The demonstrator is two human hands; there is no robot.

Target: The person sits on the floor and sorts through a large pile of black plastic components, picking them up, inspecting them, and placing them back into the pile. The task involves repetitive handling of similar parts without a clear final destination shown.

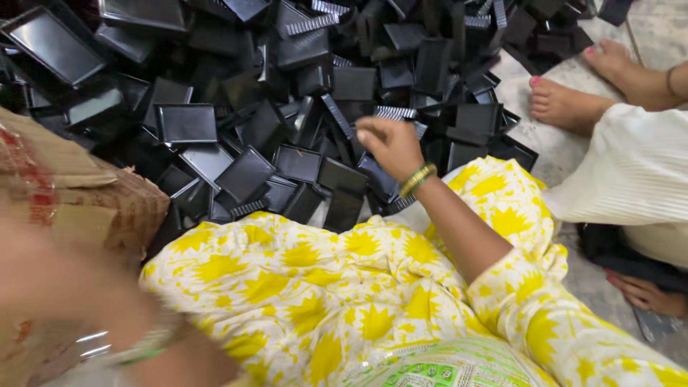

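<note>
— Above the pile of black trays [287, 107], what is your right hand [390, 143] doing?

— It hovers at the pile's near edge, fingers curled loosely, touching a ribbed black comb piece [394, 112]; whether they grip it, I cannot tell.

— And the left hand [64, 287]?

— Blurred, left of the pile, over a cardboard box [86, 201]. Finger state unreadable.
</note>
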